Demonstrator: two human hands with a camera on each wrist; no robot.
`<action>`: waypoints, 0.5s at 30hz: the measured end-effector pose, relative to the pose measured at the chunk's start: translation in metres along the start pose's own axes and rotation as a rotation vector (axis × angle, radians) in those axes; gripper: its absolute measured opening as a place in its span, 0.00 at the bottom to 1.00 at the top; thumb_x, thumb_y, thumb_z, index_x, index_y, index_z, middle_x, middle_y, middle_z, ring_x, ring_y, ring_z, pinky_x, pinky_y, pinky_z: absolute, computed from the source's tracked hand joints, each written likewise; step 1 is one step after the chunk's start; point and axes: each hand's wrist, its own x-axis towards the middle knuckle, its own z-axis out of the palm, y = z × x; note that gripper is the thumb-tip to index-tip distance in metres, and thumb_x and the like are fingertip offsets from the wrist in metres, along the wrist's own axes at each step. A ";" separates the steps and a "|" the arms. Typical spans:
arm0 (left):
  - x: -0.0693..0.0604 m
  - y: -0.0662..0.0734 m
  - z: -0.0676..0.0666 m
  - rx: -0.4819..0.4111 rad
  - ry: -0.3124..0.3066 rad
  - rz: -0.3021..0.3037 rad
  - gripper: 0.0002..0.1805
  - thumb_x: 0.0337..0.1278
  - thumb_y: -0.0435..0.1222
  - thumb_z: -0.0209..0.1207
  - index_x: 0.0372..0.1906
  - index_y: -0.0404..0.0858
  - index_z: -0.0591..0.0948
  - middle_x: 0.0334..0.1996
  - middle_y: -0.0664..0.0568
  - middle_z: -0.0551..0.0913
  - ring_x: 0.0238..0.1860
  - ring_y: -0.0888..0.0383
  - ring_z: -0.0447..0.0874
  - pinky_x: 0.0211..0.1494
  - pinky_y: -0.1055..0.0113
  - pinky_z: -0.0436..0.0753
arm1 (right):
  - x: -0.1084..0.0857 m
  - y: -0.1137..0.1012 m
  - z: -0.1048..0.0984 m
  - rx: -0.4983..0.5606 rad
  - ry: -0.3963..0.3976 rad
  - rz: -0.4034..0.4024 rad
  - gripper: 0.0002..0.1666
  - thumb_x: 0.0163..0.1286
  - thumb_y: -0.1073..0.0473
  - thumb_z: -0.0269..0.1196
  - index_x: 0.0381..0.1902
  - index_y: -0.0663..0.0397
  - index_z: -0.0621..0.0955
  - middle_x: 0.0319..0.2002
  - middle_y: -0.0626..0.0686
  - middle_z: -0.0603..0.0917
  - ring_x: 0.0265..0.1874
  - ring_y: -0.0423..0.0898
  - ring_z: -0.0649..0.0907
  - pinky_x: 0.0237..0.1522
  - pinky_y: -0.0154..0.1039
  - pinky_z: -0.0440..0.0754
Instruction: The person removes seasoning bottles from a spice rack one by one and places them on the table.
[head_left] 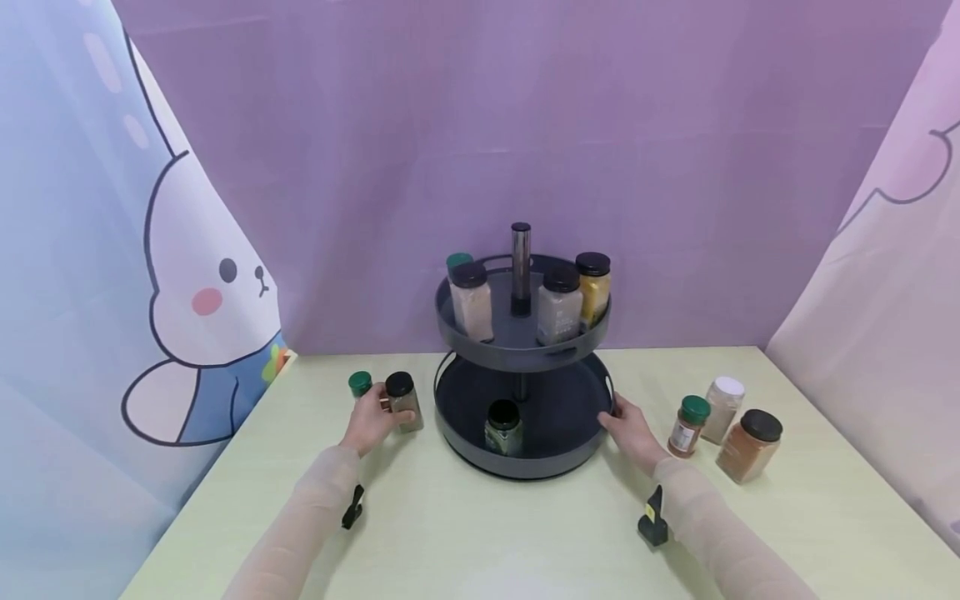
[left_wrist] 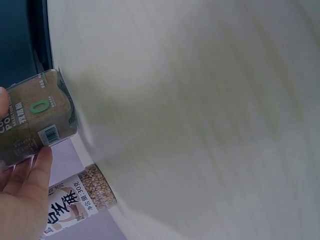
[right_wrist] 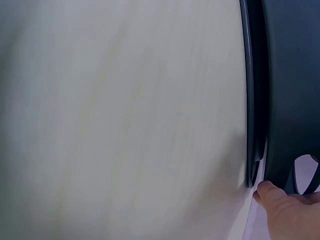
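Note:
My left hand (head_left: 372,421) grips a spice jar of brown powder (head_left: 406,410) with a black lid, left of a dark two-tier round spice rack (head_left: 525,467). Its label and barcode face the left wrist view, where the jar (left_wrist: 40,112) is tilted. Just beyond that hand stands a green-lidded jar (head_left: 361,382), partly hidden in the head view; pale seeds fill this jar (left_wrist: 97,187) in the left wrist view. On the right, my right hand (head_left: 632,433) holds the lower tier's rim beside its handle cutout (right_wrist: 306,172), thumb against the outer wall.
Several jars stand on the upper tier (head_left: 521,358), among them a yellow one (head_left: 595,287). One dark-lidded jar (head_left: 504,429) sits in the lower tier. Right of the rack are a green-lidded jar (head_left: 688,427), a white-lidded jar (head_left: 723,410) and an orange-brown jar (head_left: 748,447).

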 end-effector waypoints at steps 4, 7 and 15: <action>0.001 0.000 -0.001 0.000 -0.001 -0.004 0.30 0.46 0.35 0.66 0.54 0.32 0.68 0.54 0.36 0.73 0.55 0.40 0.74 0.56 0.52 0.77 | -0.001 -0.001 -0.001 0.008 -0.002 -0.003 0.37 0.68 0.64 0.45 0.68 0.74 0.44 0.66 0.73 0.54 0.66 0.64 0.58 0.67 0.53 0.60; 0.001 0.000 -0.001 -0.008 -0.007 -0.005 0.30 0.46 0.35 0.66 0.55 0.32 0.67 0.54 0.35 0.73 0.56 0.40 0.73 0.57 0.52 0.76 | -0.001 -0.002 -0.001 0.008 -0.007 -0.002 0.37 0.68 0.63 0.45 0.68 0.74 0.43 0.66 0.73 0.54 0.66 0.64 0.57 0.67 0.53 0.60; 0.000 0.000 -0.001 -0.034 -0.015 -0.005 0.33 0.47 0.35 0.66 0.58 0.31 0.65 0.55 0.34 0.72 0.57 0.39 0.72 0.59 0.51 0.75 | -0.001 -0.003 0.000 0.012 -0.005 -0.004 0.37 0.68 0.63 0.45 0.68 0.74 0.44 0.66 0.73 0.54 0.66 0.64 0.58 0.67 0.52 0.60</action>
